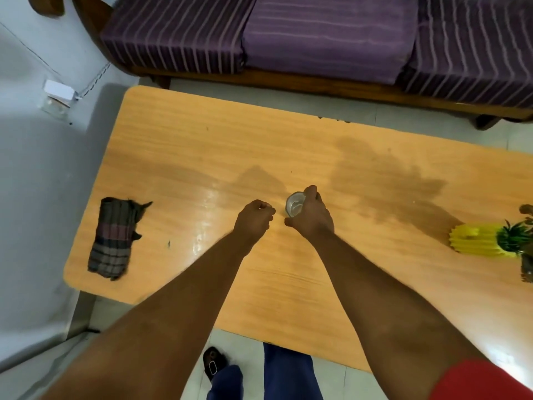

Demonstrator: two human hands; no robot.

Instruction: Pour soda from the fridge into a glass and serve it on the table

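A small clear glass [294,204] stands near the middle of the wooden table [202,145]. My right hand [313,215] wraps around it from the right side, fingers over the rim. Whether the glass holds liquid is hard to tell from above. My left hand [255,219] hovers just left of the glass, curled into a loose fist with nothing visible in it. No soda bottle or fridge is in view.
A folded checked cloth [114,239] lies at the table's left end. A yellow pleated pot with a green plant [490,241] stands at the right edge. A purple striped sofa [317,39] runs behind the table. A white wall is at left.
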